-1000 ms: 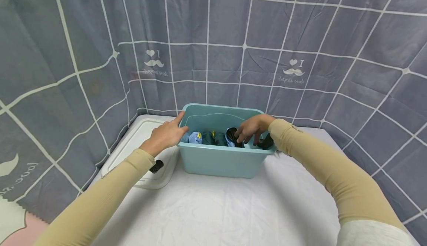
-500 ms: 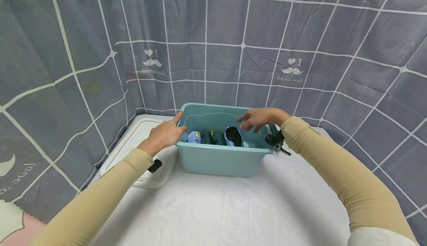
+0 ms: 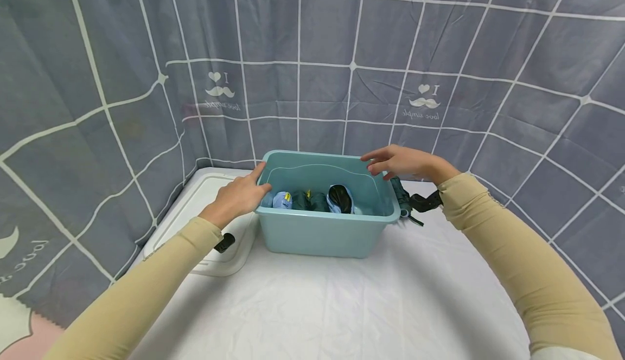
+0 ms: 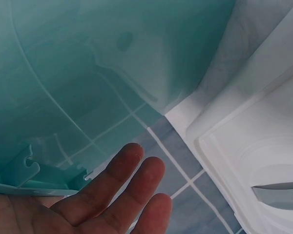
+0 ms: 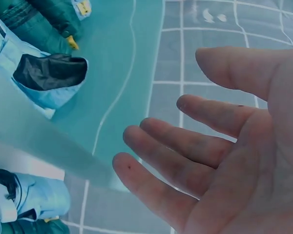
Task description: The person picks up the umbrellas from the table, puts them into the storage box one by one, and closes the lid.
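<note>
A teal plastic bin [image 3: 317, 235] stands on the white-covered table. My left hand [image 3: 239, 194] touches its left rim, index finger stretched along it; in the left wrist view the fingers [image 4: 129, 187] are extended. Above the bin's right end hovers my right hand [image 3: 402, 162], fingers [image 5: 161, 187] spread and holding nothing. Inside the bin lie rolled fabric bundles in a row: a light blue one [image 3: 282, 200] with a yellow tag, dark green ones [image 3: 319, 203], and a light blue one with a black opening [image 5: 51, 73].
The white lid [image 3: 192, 208] lies left of the bin, partly under my left arm. More rolled bundles, light blue [image 5: 44, 192] and dark green [image 3: 400, 194], lie outside the bin's right end. A grey checked curtain [image 3: 322, 89] hangs behind.
My right hand has come up out of the bin, away from the black-opening bundle, and moved right over the bin's right end. The left hand has stayed at the rim.
</note>
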{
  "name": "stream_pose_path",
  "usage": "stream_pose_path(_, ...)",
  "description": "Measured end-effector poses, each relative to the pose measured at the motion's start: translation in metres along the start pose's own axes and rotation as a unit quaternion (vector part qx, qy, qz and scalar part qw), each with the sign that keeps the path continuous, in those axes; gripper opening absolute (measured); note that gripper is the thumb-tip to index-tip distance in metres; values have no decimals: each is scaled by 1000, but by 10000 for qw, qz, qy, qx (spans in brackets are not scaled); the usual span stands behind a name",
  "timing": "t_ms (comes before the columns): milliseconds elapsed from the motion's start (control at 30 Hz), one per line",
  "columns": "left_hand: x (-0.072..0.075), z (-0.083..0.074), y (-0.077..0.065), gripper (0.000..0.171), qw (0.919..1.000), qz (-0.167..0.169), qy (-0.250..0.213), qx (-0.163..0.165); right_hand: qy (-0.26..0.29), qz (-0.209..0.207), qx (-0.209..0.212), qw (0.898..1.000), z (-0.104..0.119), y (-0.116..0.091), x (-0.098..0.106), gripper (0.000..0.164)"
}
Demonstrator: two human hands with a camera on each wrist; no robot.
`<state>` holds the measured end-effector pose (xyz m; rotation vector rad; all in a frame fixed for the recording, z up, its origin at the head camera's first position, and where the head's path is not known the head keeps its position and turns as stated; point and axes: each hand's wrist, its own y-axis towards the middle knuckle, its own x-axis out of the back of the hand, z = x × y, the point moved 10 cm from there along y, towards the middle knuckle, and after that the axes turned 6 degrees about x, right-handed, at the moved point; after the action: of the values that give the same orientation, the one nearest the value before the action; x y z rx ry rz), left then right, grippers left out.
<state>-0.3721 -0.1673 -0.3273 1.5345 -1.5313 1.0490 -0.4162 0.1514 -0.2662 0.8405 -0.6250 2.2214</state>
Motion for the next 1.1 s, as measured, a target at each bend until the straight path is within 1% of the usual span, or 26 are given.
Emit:
stream_pose_path(300, 1, 1, 0, 75, 10000, 4, 2, 5, 63, -660, 52, 9978, -11, -20, 23, 54)
stream_pose_path(433, 1, 1, 0, 75, 10000, -1, -18, 10, 160, -932, 85, 9955, -23, -25, 33, 56)
stream_pose_path(567, 1, 1, 0, 75, 10000, -7, -46, 31, 454, -1117, 101, 9926, -38, -31, 42, 58)
stream_pose_path(833, -1, 0, 0, 75, 10000, 59, -53, 57, 819, -1338, -49, 9876, -69, -43, 48, 61)
stream_pose_path(1100, -2, 0, 0, 74, 9999, 97, -37, 55, 995, -1617, -294, 9814, -100, -48, 50, 61)
